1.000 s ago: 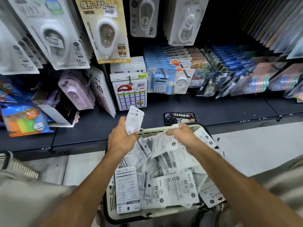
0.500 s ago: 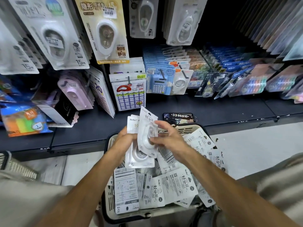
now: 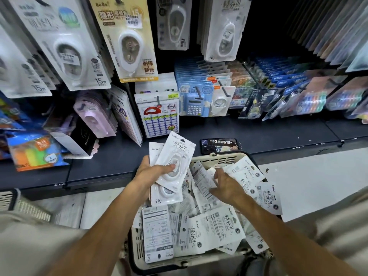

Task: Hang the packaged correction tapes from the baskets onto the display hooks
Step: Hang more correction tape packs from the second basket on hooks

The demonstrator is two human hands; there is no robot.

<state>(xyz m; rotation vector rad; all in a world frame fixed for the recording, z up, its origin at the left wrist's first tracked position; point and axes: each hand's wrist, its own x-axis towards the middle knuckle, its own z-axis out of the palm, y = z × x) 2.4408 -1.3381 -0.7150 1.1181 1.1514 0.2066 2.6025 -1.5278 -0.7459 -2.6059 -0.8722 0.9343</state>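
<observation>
A small fan of white packs (image 3: 175, 156) is held in the left hand (image 3: 151, 172), with the thumb pressed across the blister of the front pack and the fingers curled behind; at least three packs can be counted there, raised above the near left corner of the basket (image 3: 219, 159). The right hand (image 3: 225, 186) is lowered into the basket with its fingers spread and slightly bent, the fingertips resting on the loose packs (image 3: 217, 228); no pack is seen to be pinched by it. The basket is heaped with the same white packs, some face up and some showing printed backs, and a few are draped over its right rim. It is set on the pale floor (image 3: 310, 182), just in front of a dark shelf (image 3: 111, 156). A phone (image 3: 220, 145) is laid on the shelf edge just behind the basket. Above, carded goods are hung in rows on hooks, among them large tape cards (image 3: 127, 38), a blue calculator (image 3: 194, 102) and a sticker sheet (image 3: 159, 118). Part of a second basket (image 3: 12, 198) is seen at the far left.
</observation>
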